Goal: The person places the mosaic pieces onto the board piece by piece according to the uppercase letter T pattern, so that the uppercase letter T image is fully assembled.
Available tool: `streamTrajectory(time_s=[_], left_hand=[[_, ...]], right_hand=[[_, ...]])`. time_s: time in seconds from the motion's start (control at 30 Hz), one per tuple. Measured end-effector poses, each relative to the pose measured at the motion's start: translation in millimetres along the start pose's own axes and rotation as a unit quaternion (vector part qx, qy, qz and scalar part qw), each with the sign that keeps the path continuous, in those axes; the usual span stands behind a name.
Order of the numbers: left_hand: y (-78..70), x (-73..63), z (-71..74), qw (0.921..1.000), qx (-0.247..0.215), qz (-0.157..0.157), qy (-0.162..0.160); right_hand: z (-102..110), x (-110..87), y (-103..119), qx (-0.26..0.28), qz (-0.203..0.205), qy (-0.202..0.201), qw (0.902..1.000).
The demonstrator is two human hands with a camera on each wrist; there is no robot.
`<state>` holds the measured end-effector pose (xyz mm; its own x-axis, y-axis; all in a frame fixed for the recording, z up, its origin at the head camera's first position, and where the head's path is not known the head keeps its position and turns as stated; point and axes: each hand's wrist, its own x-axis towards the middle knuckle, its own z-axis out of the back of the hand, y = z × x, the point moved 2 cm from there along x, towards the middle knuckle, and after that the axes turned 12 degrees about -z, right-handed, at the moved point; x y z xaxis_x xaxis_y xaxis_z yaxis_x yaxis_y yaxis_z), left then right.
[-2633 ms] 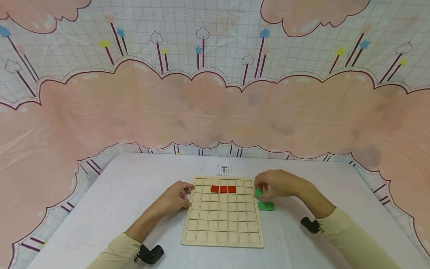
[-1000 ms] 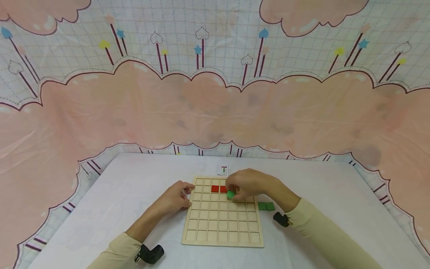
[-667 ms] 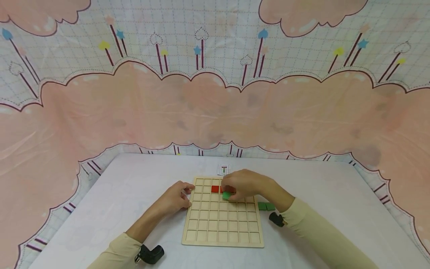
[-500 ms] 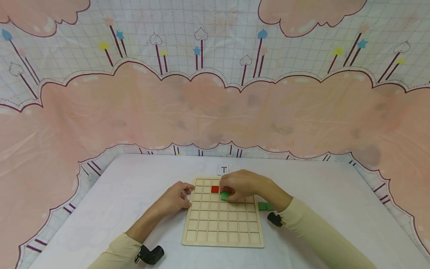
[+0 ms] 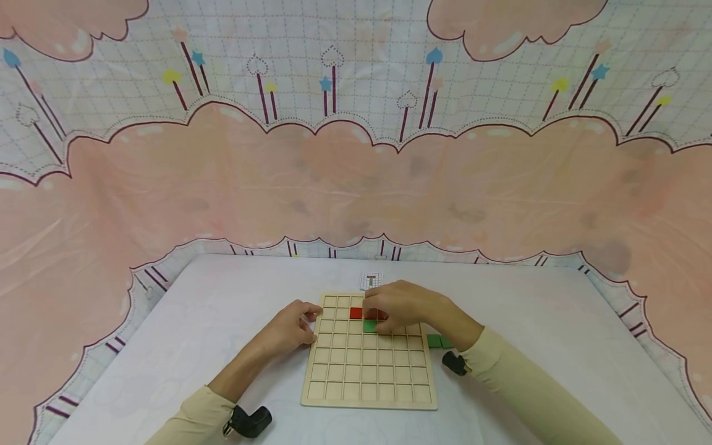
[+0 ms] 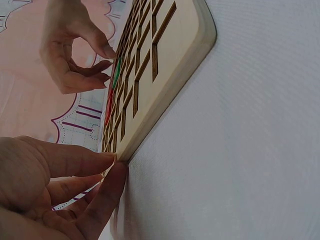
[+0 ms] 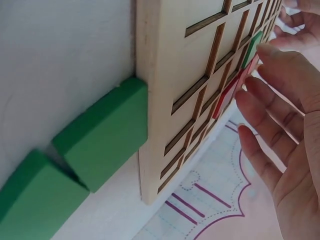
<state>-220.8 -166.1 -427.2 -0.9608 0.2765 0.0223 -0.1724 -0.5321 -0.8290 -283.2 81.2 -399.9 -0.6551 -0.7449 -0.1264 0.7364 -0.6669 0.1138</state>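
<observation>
A square wooden grid board (image 5: pixel 369 400) lies on the white table. My left hand (image 5: pixel 289 324) touches its left edge with thumb and fingertips. My right hand (image 5: pixel 403 304) is over the upper part, thumb and fingertips right at a green square tile (image 5: pixel 369 326). That tile lies in a cell just below the row of red tiles (image 5: pixel 356 313), most of which my right fingers cover. From the right wrist view, the fingers (image 7: pixel 265 107) are spread and the thumb tip overlaps the green tile's edge.
Two more green tiles (image 5: pixel 434 341) lie on the table against the board's right side, partly behind my right forearm. A small printed card (image 5: pixel 371 281) with a red and green pattern sits beyond the board's far edge. A patterned cloth (image 5: pixel 356 179) hangs behind the table.
My right hand has brought a green tile from the board's right side leftward over the grid and set it flat in a cell below the red tiles. The left hand has stayed put.
</observation>
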Motion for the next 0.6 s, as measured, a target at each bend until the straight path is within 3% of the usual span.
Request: streamTrajectory(time_s=[0.27, 0.6], left_hand=[[-2.1, -0.9, 1.4, 1.0, 0.001, -0.001, 0.0], [-0.5, -0.1, 0.9, 1.0, -0.001, -0.001, 0.001]], right_hand=[[3, -12.3, -8, 0.013, -0.035, 0.004, 0.9993], [7, -35.2, -21, 0.021, -0.034, -0.014, 0.9991]])
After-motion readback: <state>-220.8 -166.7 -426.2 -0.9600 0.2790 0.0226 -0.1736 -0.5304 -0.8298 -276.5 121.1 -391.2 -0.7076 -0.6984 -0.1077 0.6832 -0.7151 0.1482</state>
